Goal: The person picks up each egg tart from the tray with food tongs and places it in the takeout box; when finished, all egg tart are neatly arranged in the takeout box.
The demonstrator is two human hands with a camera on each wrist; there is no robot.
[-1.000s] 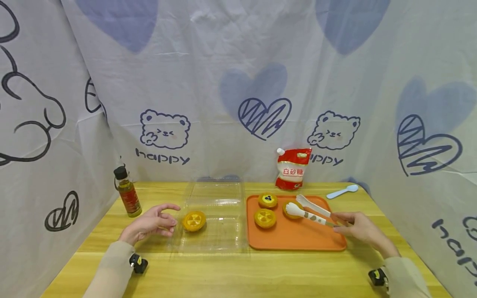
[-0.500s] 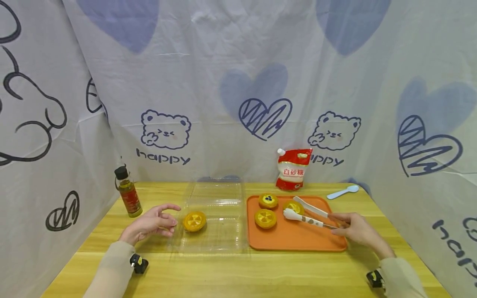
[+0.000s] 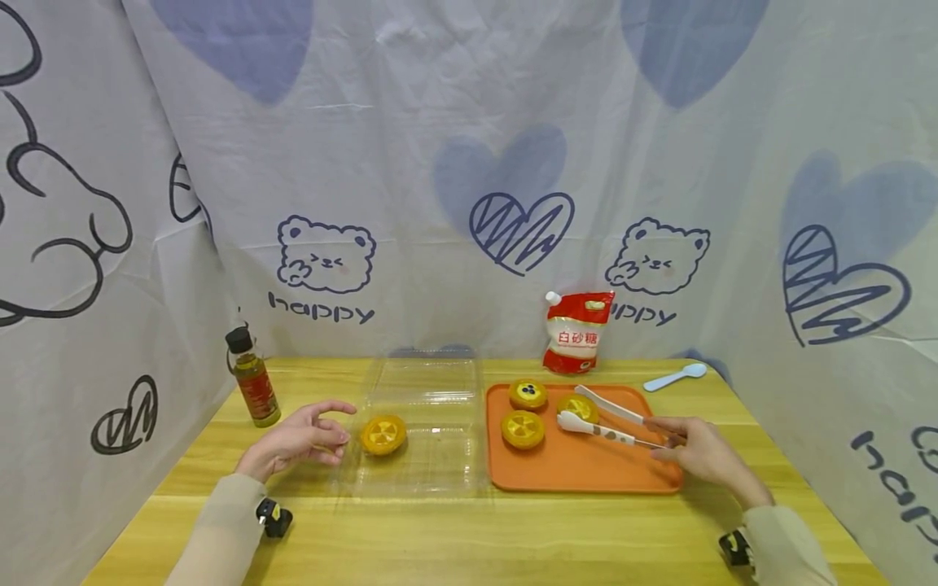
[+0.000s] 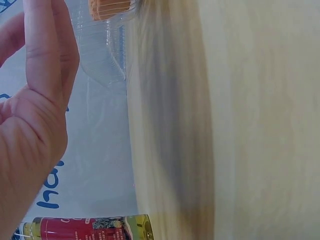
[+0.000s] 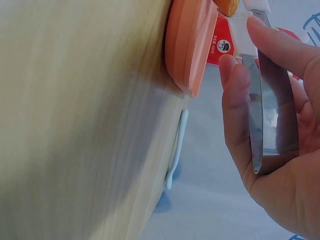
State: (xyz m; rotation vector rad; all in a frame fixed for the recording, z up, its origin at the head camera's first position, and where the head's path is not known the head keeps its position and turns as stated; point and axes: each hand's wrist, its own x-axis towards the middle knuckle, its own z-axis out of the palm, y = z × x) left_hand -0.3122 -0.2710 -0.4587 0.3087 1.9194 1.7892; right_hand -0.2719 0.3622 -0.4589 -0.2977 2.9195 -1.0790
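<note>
My right hand [image 3: 705, 452] grips a pair of tongs [image 3: 614, 435] with white spotted tips and a bent metal handle [image 5: 275, 115]. The spread tips straddle an egg tart [image 3: 577, 407] at the back of an orange tray [image 3: 586, 476]. Beside it on the tray lie a tart with dark berries [image 3: 528, 395] and a tart with a segmented yellow top [image 3: 523, 430]. My left hand [image 3: 300, 439], fingers loosely bent and holding nothing, hovers at the left side of a clear plastic box [image 3: 440, 456] with its lid raised. One tart [image 3: 383, 435] sits inside the box.
An oil bottle [image 3: 252, 378] with a black cap stands at the back left. Behind the tray a red and white sugar bag [image 3: 577, 332] leans by the curtain [image 3: 425, 268]. A pale blue spoon [image 3: 674, 378] lies at the table's [image 3: 410, 545] back right.
Over the last second my right hand has shifted slightly left, and the tong tips have come down from above the tart to either side of it. My left hand has stayed put.
</note>
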